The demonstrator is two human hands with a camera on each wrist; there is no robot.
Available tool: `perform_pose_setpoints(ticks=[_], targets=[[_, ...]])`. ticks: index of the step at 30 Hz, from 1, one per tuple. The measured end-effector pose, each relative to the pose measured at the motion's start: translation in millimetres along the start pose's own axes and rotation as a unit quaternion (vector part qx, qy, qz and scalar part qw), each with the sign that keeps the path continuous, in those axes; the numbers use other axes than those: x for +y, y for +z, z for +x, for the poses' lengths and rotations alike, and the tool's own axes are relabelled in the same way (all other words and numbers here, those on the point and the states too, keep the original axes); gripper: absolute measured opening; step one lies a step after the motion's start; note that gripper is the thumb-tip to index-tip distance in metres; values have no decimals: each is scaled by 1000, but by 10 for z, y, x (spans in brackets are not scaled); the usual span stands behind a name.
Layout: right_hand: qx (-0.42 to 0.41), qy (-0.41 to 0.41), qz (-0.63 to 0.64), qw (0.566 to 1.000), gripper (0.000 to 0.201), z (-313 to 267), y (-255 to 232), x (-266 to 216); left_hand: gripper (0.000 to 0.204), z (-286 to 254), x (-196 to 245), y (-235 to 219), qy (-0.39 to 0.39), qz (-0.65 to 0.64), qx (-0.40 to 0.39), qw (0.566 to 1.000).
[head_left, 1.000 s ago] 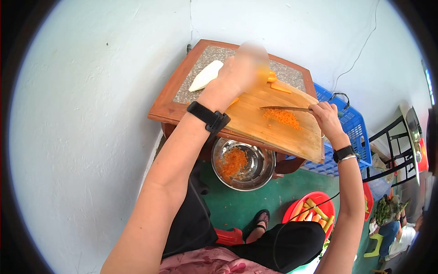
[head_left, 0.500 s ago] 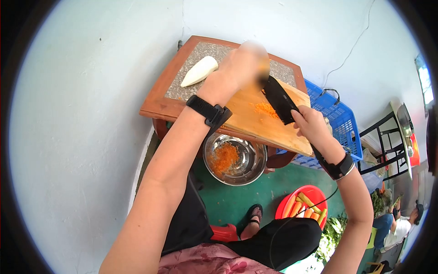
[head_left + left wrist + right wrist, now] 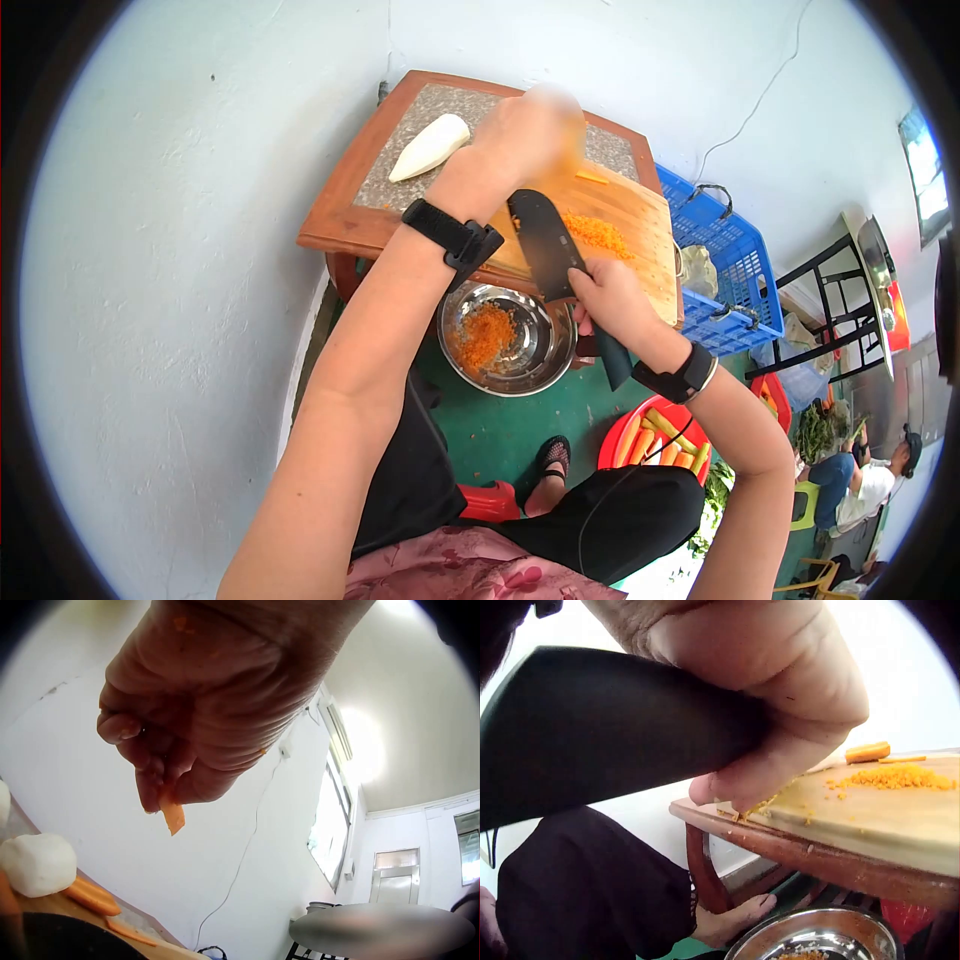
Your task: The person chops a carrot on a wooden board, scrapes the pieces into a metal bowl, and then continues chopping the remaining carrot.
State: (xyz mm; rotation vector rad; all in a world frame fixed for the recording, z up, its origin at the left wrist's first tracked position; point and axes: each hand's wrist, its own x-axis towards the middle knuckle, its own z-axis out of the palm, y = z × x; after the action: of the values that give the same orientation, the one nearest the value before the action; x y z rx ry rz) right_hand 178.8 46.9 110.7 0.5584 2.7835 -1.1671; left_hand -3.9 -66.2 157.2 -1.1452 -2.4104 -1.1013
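Observation:
My left hand [image 3: 512, 140] is raised over the far side of the cutting board [image 3: 652, 215], blurred in the head view. In the left wrist view its thumb and fingers pinch a small piece of carrot [image 3: 174, 817]. My right hand [image 3: 615, 300] grips a black knife [image 3: 543, 245] with a wide blade, angled across the board's near left part. Its thick dark handle [image 3: 622, 739] runs back past the palm in the right wrist view. Finely diced carrot [image 3: 597, 234] lies heaped on the board, right of the blade. Behind it is a larger carrot piece [image 3: 868, 752].
A peeled white radish [image 3: 430, 147] rests on the table's stone top [image 3: 375, 190]. Below the near edge stands a steel bowl [image 3: 555, 345] with carrot bits. A blue crate [image 3: 745, 260] is at the right; a red basin [image 3: 610, 450] of vegetables sits on the floor.
The knife has swung from beside the diced carrot to the board's left part, its blade now facing up broadside. My left hand stays over the far side. The head view has shifted slightly.

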Motion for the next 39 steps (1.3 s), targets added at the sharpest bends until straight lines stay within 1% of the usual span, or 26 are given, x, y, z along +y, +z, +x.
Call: perform_pose_setpoints(ticks=[2,5,6,9,10,13,14,16,17,18,20,21,24,27,31,33,35,37,39], targets=[[11,19,27,999,29,25,-67,106,20,-14,20,-29,-10,2,-15,1000],[36,28,7,999,28,27,-235,202,20,-25,12,-53,-17,11,-27,999],[54,36,-26,998,28,32,-290,239,20,-22,12,-53,-15,13,-22,1000],[70,47,-7,996,28,59,-386,382,19,-22,-51,26,-17,21,-12,1000],[77,49,8,996,27,20,-405,341,19,-32,-55,51,-19,23,-13,999],[85,45,62,993,25,10,-473,411,19,-67,-64,132,-16,49,-35,998],[81,61,91,991,19,-19,-523,409,19,-91,-59,163,-14,59,-45,997],[86,73,233,966,17,-96,-552,386,16,-146,-46,246,-17,70,-66,995],[87,77,303,946,17,-132,-558,389,15,-178,-48,287,-18,77,-77,994],[81,74,328,938,21,-165,-563,408,16,-229,-55,335,-7,85,-67,994],[117,51,333,934,27,-230,-468,361,19,-326,-50,422,17,102,-47,994],[137,41,337,931,30,-259,-418,346,18,-341,-64,474,16,107,-60,992],[149,25,245,958,34,-262,-343,431,17,-374,-99,602,10,117,-90,989],[165,5,178,970,35,-277,-354,430,16,-445,-76,626,6,125,-97,987],[226,-50,98,968,32,-254,-386,363,14,-465,-124,736,19,149,-85,985],[247,-77,46,965,38,-37,-320,580,14,-475,-140,805,15,150,-91,984],[216,-63,52,973,39,17,-273,589,13,-469,-165,813,1,151,-108,983],[170,-37,48,984,40,31,-251,557,14,-497,-211,837,8,157,-101,982],[175,-56,41,982,40,31,-273,527,14,-528,-268,869,22,165,-79,983]])
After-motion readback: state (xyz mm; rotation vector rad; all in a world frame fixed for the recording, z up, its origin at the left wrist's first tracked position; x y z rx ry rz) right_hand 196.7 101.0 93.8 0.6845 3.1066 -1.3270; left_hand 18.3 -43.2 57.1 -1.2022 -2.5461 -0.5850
